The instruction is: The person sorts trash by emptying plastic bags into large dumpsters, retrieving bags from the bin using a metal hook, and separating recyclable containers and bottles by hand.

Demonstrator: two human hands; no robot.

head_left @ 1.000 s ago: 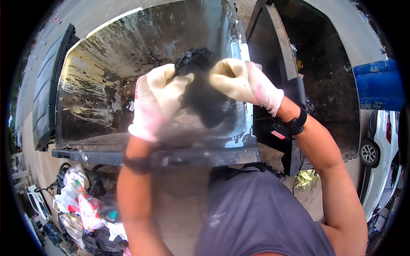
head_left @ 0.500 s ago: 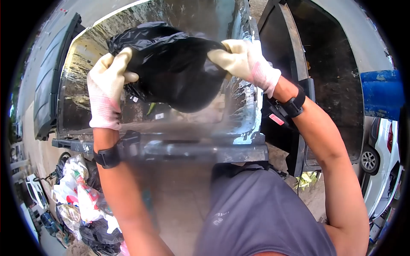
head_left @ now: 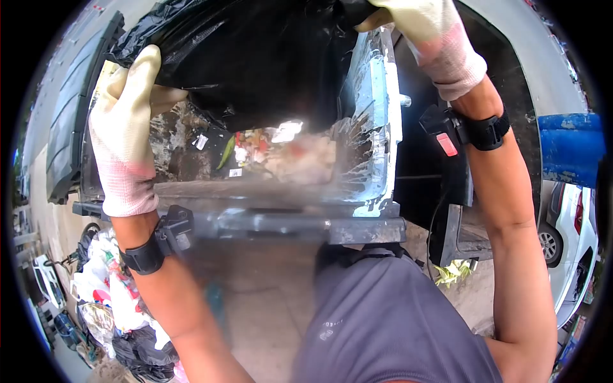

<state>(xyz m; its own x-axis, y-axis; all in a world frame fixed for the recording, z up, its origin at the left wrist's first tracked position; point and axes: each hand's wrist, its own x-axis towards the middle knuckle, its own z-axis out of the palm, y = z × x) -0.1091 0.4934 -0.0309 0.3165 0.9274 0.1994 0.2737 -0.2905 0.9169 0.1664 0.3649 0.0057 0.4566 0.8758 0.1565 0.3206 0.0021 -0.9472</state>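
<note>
A black plastic bag [head_left: 255,64] is stretched wide between my two gloved hands, over an open bin [head_left: 373,127] with paint-stained walls. My left hand [head_left: 128,96] grips the bag's left edge at the upper left. At the top right, my right hand [head_left: 415,25] has its fingers closed on the bag's other side; its fingertips are partly hidden by the plastic. Below the bag, food waste [head_left: 300,156], a green pod-like piece [head_left: 226,152] and white scraps lie on the bin's bottom.
A heap of filled plastic bags [head_left: 121,287] lies on the ground at lower left. Another dark bin [head_left: 415,172] stands to the right, with a blue barrel [head_left: 571,150] and a parked white car [head_left: 568,223] beyond. Leafy scraps [head_left: 453,272] lie near my legs.
The bunched black bag has been spread open. My hands have moved apart, the left to the left and the right up and to the right, and more of the bin's bottom shows.
</note>
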